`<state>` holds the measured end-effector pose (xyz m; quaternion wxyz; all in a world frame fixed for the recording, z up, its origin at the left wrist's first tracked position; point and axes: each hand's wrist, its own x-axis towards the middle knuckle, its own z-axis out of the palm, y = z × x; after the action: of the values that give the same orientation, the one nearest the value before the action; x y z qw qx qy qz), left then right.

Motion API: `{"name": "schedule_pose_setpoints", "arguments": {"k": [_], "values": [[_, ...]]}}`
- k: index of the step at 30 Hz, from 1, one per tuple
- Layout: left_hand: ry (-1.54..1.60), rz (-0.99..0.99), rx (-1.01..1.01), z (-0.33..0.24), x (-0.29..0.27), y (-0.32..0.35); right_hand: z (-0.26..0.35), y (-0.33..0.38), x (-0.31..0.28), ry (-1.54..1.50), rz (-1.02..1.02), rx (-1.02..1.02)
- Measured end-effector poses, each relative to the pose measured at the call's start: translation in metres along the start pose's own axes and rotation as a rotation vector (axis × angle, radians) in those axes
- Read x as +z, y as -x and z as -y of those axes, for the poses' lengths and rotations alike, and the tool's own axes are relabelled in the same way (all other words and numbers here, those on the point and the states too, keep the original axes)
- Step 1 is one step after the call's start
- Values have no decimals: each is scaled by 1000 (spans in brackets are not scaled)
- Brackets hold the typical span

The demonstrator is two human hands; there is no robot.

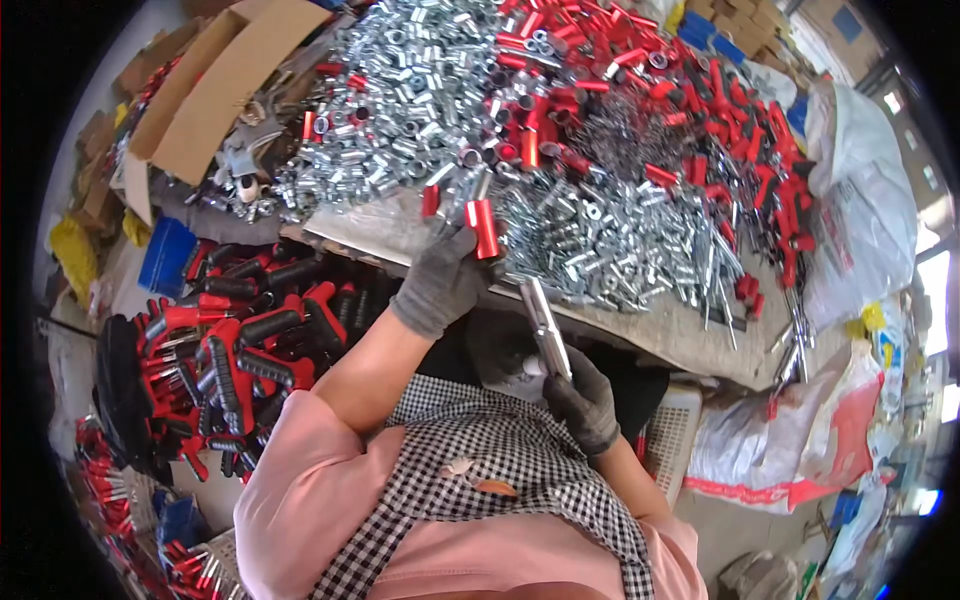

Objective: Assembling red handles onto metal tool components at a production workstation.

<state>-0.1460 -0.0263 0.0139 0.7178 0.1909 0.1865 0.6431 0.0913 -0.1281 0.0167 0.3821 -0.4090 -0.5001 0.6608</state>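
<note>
My left hand (pixel 438 288), in a grey glove, is closed at the near edge of the work table. Its fingers grip a shiny red metal tube (pixel 482 229), above which a narrower silver piece shows. My right hand (pixel 590 408), also gloved in grey, is wrapped around the lower end of a long silver metal tube (pixel 545 328). That tube tilts up and to the left, its upper end below the red tube and apart from it. Just beyond my hands, a heap of small silver metal parts (pixel 610 235) covers the table.
Silver sleeves (pixel 410 100) are piled at the back, with red tubes and handles (pixel 740 130) to the right. Red-and-black handled tools (pixel 245 350) fill the space at my left. A cardboard box (pixel 225 90) stands back left; white sacks (pixel 855 200) and a plastic basket (pixel 678 435) are right.
</note>
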Motion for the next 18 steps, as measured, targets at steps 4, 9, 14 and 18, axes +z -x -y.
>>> {"name": "schedule_pose_setpoints", "arguments": {"k": [4,9,14,18], "values": [[-80,92,35,9,4,21,1,0,5,-148,34,10],[-598,201,162,10,14,33,-7,8,-2,-169,50,27],[-724,230,205,17,8,32,-5,11,-1,-184,72,103],[-637,265,77,15,2,30,-14,15,-9,-223,111,149]]}}
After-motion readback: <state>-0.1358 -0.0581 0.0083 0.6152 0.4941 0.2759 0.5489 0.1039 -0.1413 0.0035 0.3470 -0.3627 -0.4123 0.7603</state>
